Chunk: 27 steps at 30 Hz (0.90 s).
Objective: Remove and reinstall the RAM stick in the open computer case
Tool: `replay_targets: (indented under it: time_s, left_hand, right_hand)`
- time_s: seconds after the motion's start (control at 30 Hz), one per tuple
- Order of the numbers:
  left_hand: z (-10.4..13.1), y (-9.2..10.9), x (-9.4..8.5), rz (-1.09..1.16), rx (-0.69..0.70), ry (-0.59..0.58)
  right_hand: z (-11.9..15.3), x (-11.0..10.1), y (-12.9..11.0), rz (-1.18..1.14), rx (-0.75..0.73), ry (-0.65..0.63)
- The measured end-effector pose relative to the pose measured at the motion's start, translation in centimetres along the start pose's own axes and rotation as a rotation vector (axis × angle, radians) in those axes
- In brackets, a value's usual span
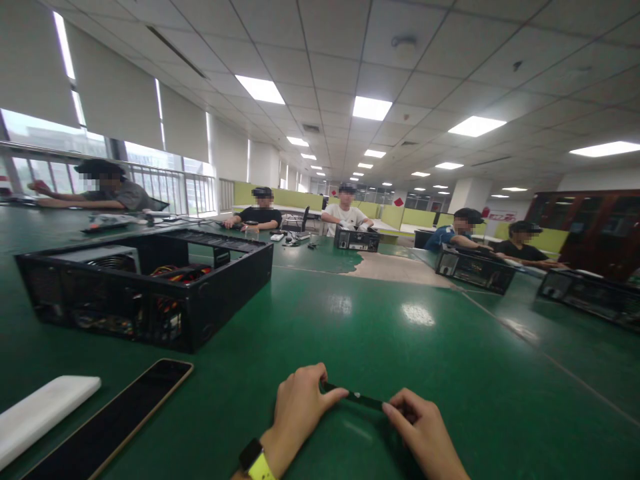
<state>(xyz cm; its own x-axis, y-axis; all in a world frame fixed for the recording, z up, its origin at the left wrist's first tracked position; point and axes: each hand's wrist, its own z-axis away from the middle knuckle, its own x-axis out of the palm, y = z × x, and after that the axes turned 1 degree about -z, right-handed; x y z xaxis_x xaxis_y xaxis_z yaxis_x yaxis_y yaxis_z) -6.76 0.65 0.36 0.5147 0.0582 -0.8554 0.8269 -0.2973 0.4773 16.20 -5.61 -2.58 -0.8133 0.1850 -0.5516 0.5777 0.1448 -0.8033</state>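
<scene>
Head view: narrow dark strip [357, 398], flat and stick-like, held level just above the green table [380, 333], spanning the gap between both hands. Left hand [300, 407], with a yellow-banded watch [256, 460] at the wrist, pinched closed on the strip's left end between thumb and curled fingers [305, 380]. Right hand [423, 430] pinched closed on the strip's right end at the fingertips. Beyond the left fingers, well apart: open black computer case [150, 293] with red and yellow wiring visible inside. Left of the left fingers, lying flat on the table: dark phone [115, 420] with a gold-coloured edge, and just beside it a white slab [40, 413]. Table surface glossy, reflecting ceiling lights [373, 108], with a worn bare patch [400, 267] far ahead of the fingers. Further cases and seated persons [345, 213] around the far side; window blinds on the left wall.
</scene>
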Motion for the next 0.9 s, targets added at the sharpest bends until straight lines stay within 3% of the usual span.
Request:
replay_targets:
  time_s: [0.9]
  left_hand:
    - [0.06, 0.29, -0.10, 0.047, 0.018, 0.093]
  right_hand:
    - [0.24, 0.16, 0.02, 0.019, 0.000, -0.050]
